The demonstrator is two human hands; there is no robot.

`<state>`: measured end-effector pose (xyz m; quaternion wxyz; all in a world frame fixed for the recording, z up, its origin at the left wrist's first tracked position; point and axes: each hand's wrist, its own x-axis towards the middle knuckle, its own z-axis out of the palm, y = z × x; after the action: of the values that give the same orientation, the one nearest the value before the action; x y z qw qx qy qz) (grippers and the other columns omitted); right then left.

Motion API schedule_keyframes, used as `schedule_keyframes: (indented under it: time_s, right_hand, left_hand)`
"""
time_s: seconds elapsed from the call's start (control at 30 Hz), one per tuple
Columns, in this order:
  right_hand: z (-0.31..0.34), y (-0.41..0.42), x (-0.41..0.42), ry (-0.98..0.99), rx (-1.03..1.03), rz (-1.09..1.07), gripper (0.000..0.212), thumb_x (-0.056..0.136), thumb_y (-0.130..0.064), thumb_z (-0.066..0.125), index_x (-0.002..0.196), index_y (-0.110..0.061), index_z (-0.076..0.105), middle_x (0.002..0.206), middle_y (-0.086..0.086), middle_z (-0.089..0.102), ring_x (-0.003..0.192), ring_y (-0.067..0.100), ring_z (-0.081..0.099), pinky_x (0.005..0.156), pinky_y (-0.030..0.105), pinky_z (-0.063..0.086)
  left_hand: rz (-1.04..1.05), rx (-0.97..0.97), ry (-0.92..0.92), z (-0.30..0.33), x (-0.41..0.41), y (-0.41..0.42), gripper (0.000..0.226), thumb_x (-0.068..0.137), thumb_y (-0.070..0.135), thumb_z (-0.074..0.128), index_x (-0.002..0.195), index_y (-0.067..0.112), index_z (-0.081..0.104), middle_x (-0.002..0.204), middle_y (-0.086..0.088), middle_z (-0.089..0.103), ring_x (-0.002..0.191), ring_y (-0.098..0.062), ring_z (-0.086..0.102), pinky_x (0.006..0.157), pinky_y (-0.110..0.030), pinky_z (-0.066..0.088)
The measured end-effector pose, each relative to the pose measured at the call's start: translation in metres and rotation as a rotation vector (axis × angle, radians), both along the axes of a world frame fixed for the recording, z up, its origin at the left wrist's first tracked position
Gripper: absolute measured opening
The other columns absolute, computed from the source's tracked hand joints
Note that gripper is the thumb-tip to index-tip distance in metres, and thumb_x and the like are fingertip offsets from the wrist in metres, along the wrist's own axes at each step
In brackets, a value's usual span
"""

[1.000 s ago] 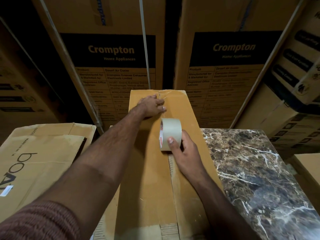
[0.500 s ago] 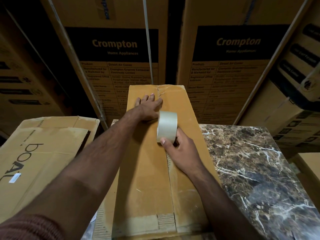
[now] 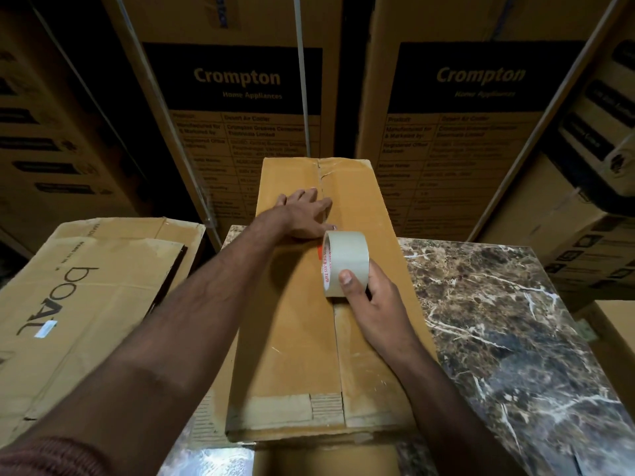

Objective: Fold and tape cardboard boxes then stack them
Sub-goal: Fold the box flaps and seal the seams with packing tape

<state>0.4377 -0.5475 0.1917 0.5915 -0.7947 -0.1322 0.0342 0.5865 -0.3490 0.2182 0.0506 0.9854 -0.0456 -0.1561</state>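
Centrally in the frame, the right hand grips the tape roll, thumb over the roll's near face and fingers curled behind it, with the roll standing on edge on the box seam. Just above it, the left hand lies flat with fingers straight and together, pressing the cardboard box at the seam's upper stretch, its thumb almost touching the roll.

That box is long and narrow; its long axis runs from the lower centre of the frame up toward the top centre, and the seam follows the same line. It rests on a marble table. From the roll, the untaped seam lies toward the bottom of the frame, so the pull probably comes straight down that line while the left hand anchors the far end. Whether tape already bridges the two hands I cannot tell.
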Motion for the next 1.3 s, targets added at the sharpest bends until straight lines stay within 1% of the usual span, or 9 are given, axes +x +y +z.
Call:
schedule_keyframes:
  time_s: [0.13, 0.33, 0.6, 0.7, 0.83, 1.0, 1.07, 1.17, 1.3]
  right_hand:
    - [0.001, 0.0, -0.004, -0.013, -0.1, 0.048, 0.054, 0.082, -0.063, 0.054, 0.124, -0.028, 0.054, 0.103, -0.009, 0.07, 0.091, 0.008, 0.067, 0.077, 0.044, 0.057]
    - [-0.001, -0.002, -0.006, -0.028, -0.102, 0.076, 0.049, 0.081, -0.057, 0.057, 0.121, -0.028, 0.055, 0.104, -0.01, 0.071, 0.093, 0.011, 0.068, 0.078, 0.047, 0.057]
    - [0.005, -0.006, -0.031, 0.033, 0.12, 0.079, 0.037, 0.085, -0.048, 0.061, 0.114, -0.027, 0.063, 0.099, -0.001, 0.075, 0.09, 0.02, 0.072, 0.078, 0.057, 0.058]
    - [0.005, -0.006, -0.043, 0.069, 0.188, 0.079, 0.039, 0.087, -0.048, 0.062, 0.115, -0.022, 0.064, 0.101, 0.002, 0.075, 0.092, 0.02, 0.072, 0.08, 0.057, 0.058]
    - [0.001, -0.007, -0.044, 0.072, 0.195, 0.06, 0.04, 0.087, -0.049, 0.062, 0.114, -0.021, 0.065, 0.1, 0.002, 0.074, 0.091, 0.019, 0.072, 0.078, 0.057, 0.058]
    - [0.002, -0.007, -0.046, 0.064, 0.221, 0.068, 0.039, 0.087, -0.049, 0.063, 0.111, -0.018, 0.066, 0.095, 0.005, 0.074, 0.086, 0.023, 0.072, 0.072, 0.056, 0.059]
    - [0.0, -0.009, -0.046, 0.053, 0.205, 0.067, 0.039, 0.086, -0.051, 0.063, 0.108, -0.019, 0.066, 0.092, 0.004, 0.074, 0.084, 0.022, 0.072, 0.069, 0.055, 0.059]
    - [0.0, -0.011, -0.045, 0.058, 0.204, 0.07, 0.041, 0.085, -0.052, 0.063, 0.108, -0.019, 0.066, 0.09, 0.004, 0.073, 0.082, 0.02, 0.072, 0.066, 0.048, 0.061]
    - [0.001, -0.01, -0.044, 0.068, 0.196, 0.076, 0.039, 0.085, -0.052, 0.063, 0.109, -0.021, 0.066, 0.092, 0.001, 0.074, 0.085, 0.018, 0.073, 0.07, 0.052, 0.061]
  left_hand:
    - [-0.007, 0.017, 0.083, -0.003, -0.009, 0.002, 0.094, 0.093, 0.062, 0.053, 0.159, 0.033, -0.007, 0.165, -0.007, -0.02, 0.153, -0.03, -0.015, 0.122, -0.053, -0.008]
    - [-0.021, -0.079, -0.006, 0.001, -0.021, 0.008, 0.07, 0.104, 0.05, 0.041, 0.16, 0.028, 0.005, 0.167, -0.01, -0.012, 0.154, -0.029, -0.01, 0.122, -0.051, -0.007]
    - [0.034, -0.142, -0.033, 0.004, -0.027, 0.004, 0.058, 0.106, 0.037, 0.04, 0.159, 0.029, 0.017, 0.168, -0.008, -0.005, 0.154, -0.027, -0.006, 0.121, -0.051, -0.009]
    - [0.051, -0.137, -0.044, 0.005, -0.027, 0.002, 0.059, 0.105, 0.047, 0.036, 0.159, 0.031, 0.018, 0.168, -0.007, -0.005, 0.154, -0.027, -0.006, 0.122, -0.052, -0.009]
    - [0.055, -0.054, -0.054, -0.003, -0.032, -0.005, 0.081, 0.095, 0.072, 0.035, 0.16, 0.03, 0.01, 0.167, -0.009, -0.009, 0.154, -0.029, -0.008, 0.121, -0.056, -0.008]
    - [0.086, 0.03, -0.036, -0.003, -0.04, -0.004, 0.085, 0.095, 0.07, 0.038, 0.16, 0.029, 0.002, 0.166, -0.014, -0.016, 0.153, -0.032, -0.01, 0.12, -0.059, -0.005]
    - [0.099, 0.002, -0.094, -0.003, -0.048, -0.008, 0.08, 0.095, 0.066, 0.043, 0.159, 0.029, 0.012, 0.166, -0.016, -0.008, 0.153, -0.033, -0.002, 0.121, -0.058, 0.001]
    - [0.079, -0.004, -0.356, -0.011, -0.063, -0.019, 0.059, 0.093, 0.061, 0.053, 0.138, 0.023, 0.049, 0.151, -0.013, 0.033, 0.139, -0.031, 0.029, 0.112, -0.048, 0.024]
    - [0.029, 0.029, -0.37, -0.007, -0.066, -0.022, 0.055, 0.093, 0.059, 0.055, 0.132, 0.021, 0.052, 0.138, -0.01, 0.044, 0.129, -0.029, 0.039, 0.104, -0.044, 0.035]
